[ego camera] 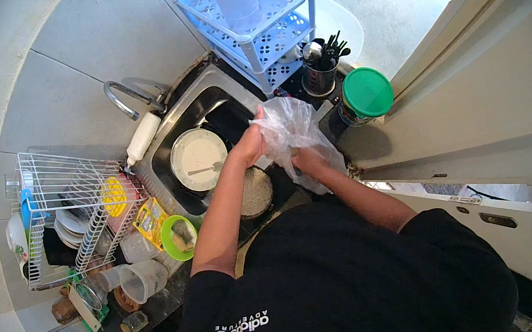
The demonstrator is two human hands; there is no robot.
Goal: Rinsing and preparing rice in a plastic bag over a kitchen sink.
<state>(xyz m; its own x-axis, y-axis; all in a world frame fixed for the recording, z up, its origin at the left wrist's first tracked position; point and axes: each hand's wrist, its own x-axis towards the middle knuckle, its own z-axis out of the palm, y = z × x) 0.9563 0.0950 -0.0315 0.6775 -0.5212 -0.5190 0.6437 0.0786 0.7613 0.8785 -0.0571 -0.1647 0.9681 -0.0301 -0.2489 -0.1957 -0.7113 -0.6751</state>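
A clear plastic bag (pixel 294 126) is gripped near its top by my left hand (pixel 252 141), over the sink's right edge. My right hand (pixel 309 162) reaches into or behind the thin film of the same bag; whether its fingers close on anything is hidden. Just below my left hand, a round dark container of grain, perhaps rice (pixel 256 193), stands partly behind my left forearm. In the steel sink (pixel 162 184) lies a pale plate (pixel 198 151) with a metal spoon (pixel 202 170) on it. A curved chrome faucet (pixel 126 97) rises behind the sink.
A blue plastic rack (pixel 249 38) holds translucent containers. Right of it stand a cutlery holder (pixel 319 79) and a tub with a green lid (pixel 366 92). At left are a white wire dish rack (pixel 85 198), a green bowl with a sponge (pixel 171 245) and a clear plastic tub (pixel 139 281).
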